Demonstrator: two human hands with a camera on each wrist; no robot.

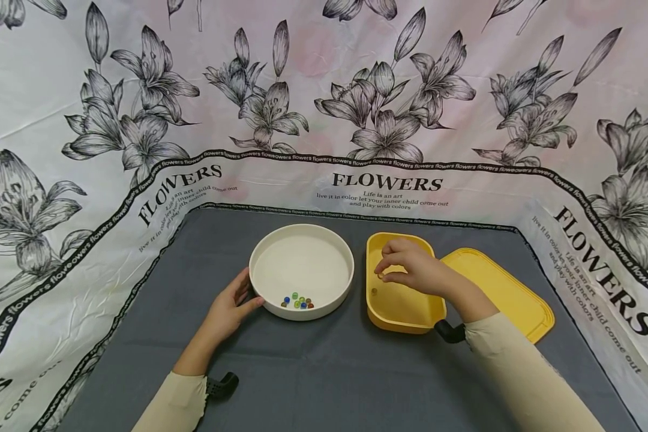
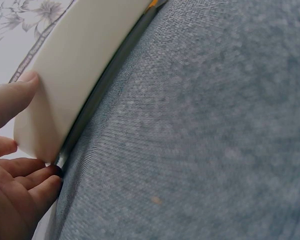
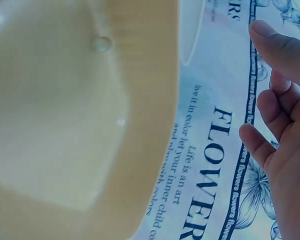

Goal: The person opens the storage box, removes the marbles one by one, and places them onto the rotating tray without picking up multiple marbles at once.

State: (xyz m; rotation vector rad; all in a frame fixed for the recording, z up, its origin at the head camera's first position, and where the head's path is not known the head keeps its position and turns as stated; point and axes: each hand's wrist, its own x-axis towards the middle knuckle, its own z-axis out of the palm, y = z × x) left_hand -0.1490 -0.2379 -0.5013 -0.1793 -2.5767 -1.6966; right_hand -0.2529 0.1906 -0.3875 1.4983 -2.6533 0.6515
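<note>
In the head view my left hand (image 1: 225, 310) touches the near left side of a shallow round white dish (image 1: 301, 254). Its thumb lies straight along the outer wall (image 2: 65, 75) in the left wrist view, with relaxed fingers at the base. Several coloured glass marbles (image 1: 297, 302) sit inside the dish's near edge. Over the yellow rectangular container (image 1: 405, 309), my right hand (image 1: 410, 267) pinches a small brownish marble (image 1: 380, 276) between thumb and forefinger. Another marble (image 1: 374, 292) lies on the container floor. The right wrist view hides the pinched one.
A yellow lid (image 1: 510, 294) lies flat to the right of the container, under the right forearm. Grey cloth (image 1: 313, 372) covers the table, bordered by a floral sheet (image 1: 389, 198) at the back and sides. The dish and container stand close together.
</note>
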